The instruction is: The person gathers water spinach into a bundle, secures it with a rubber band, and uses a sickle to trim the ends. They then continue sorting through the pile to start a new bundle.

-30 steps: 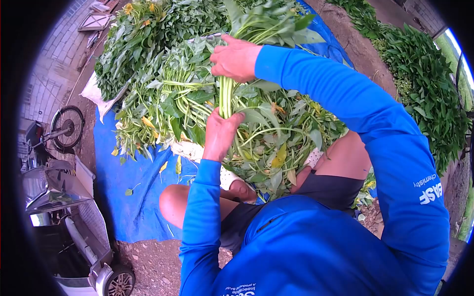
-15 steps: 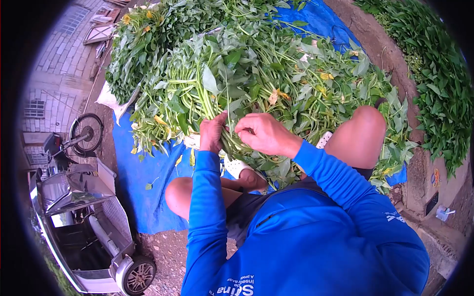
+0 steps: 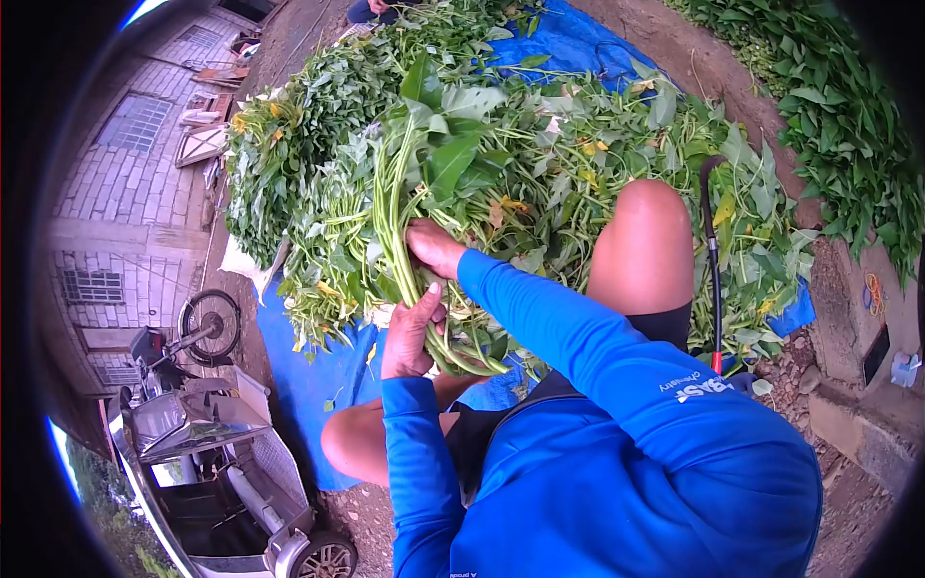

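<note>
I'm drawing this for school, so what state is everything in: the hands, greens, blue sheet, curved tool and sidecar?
Leafy bundle: gathered, held
Left hand: closed around the bundle
Right hand: at the bundle, fingers partly hidden
Leafy pile: loose, some leaves yellow
Blue sheet: spread out, partly covered
Curved tool: not in either hand
Sidecar: upright, no rider visible

right hand (image 3: 436,247): fingertips hidden among stems (image 3: 393,241) | person (image 3: 362,13): mostly cut off, top edge | wheel (image 3: 323,559): clipped, bottom edge | shirt lettering (image 3: 462,575): cut off, too small to read
</note>
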Tool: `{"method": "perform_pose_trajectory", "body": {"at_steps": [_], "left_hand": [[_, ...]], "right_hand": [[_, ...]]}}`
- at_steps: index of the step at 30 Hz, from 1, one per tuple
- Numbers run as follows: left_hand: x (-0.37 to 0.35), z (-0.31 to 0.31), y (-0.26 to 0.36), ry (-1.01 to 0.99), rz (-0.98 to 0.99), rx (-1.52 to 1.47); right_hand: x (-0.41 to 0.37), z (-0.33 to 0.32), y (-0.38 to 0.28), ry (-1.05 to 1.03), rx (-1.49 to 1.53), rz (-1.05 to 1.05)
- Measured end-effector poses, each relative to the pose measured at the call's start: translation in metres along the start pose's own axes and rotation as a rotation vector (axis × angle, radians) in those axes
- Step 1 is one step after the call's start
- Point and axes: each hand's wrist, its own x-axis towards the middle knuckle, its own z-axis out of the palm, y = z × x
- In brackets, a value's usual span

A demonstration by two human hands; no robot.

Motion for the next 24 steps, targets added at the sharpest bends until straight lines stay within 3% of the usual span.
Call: {"method": "perform_pose_trajectory", "body": {"at_steps": [2,4,5,7,10,12,14,15,16,17,19,21,24], "left_hand": [[-0.014,0.001,0.005,0.051,-0.056,-0.128],[-0.014,-0.004,0.002,0.132,0.018,-0.135],[-0.01,-0.009,0.0,0.177,0.067,-0.157],[-0.009,-0.011,0.016,0.283,0.062,-0.259],[0.002,-0.025,0.038,0.339,0.119,-0.255],[0.019,-0.048,0.038,0.391,0.118,-0.118],[0.038,-0.058,0.029,0.426,0.151,-0.112],[0.048,-0.059,0.028,0.455,0.165,-0.11],[0.057,-0.058,0.022,0.465,0.162,-0.171],[0.065,-0.057,0.015,0.476,0.164,-0.233],[0.078,-0.052,0.005,0.494,0.113,-0.222],[0.098,-0.062,-0.015,0.49,0.079,-0.144],[0.108,-0.057,-0.019,0.467,0.032,-0.057]], "right_hand": [[0.003,0.002,0.008,-0.074,-0.137,0.083],[0.019,0.007,0.03,-0.115,-0.185,0.218],[0.036,0.008,0.048,-0.09,-0.244,0.183],[0.029,-0.003,0.006,-0.237,-0.539,0.336],[0.028,-0.059,-0.078,-0.417,-0.613,0.465],[0.054,-0.123,-0.113,-0.167,-0.479,0.323],[0.067,-0.187,-0.141,0.395,-0.344,0.075],[0.086,-0.237,-0.138,0.718,-0.42,-0.007],[0.094,-0.303,-0.141,0.873,-0.894,0.024],[0.087,-0.346,-0.144,0.913,-1.495,0.067],[0.07,-0.402,-0.123,0.777,-1.878,0.213],[0.051,-0.389,-0.109,0.835,-1.691,0.299],[0.04,-0.365,-0.091,0.799,-1.726,0.364]]}}
